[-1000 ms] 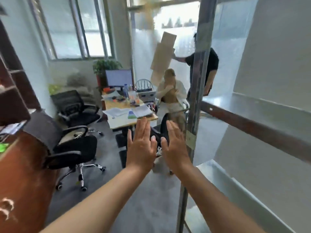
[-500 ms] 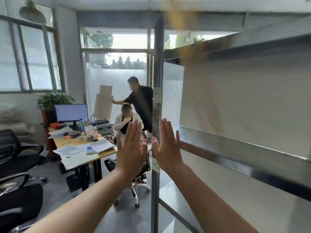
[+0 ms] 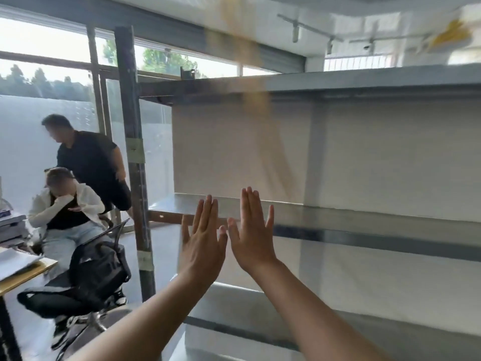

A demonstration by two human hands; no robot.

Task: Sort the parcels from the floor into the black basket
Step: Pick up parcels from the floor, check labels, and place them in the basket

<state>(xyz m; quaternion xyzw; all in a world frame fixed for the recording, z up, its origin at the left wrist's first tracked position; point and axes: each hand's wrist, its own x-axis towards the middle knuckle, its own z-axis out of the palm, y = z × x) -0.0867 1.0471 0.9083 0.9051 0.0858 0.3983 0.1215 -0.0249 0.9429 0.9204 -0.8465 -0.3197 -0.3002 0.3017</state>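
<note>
In the lower centre of the frame we hold our left hand [image 3: 201, 241] and right hand [image 3: 251, 230] upright, side by side, fingers straight, backs toward us, holding nothing. The thumbs nearly meet. Behind them a metal shelf rack [image 3: 364, 222] fills the right half. At left are a seated person [image 3: 67, 212] and a standing person [image 3: 88, 162]. Where the parcels and black basket lie we cannot tell.

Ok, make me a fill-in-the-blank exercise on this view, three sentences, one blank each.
1. The left hand and the right hand are raised, fingers straight, and hold ____.
2. The seated person wears a ____ jacket.
3. The metal shelving fills the ____ side of the view.
Missing words: nothing; white; right.
</note>
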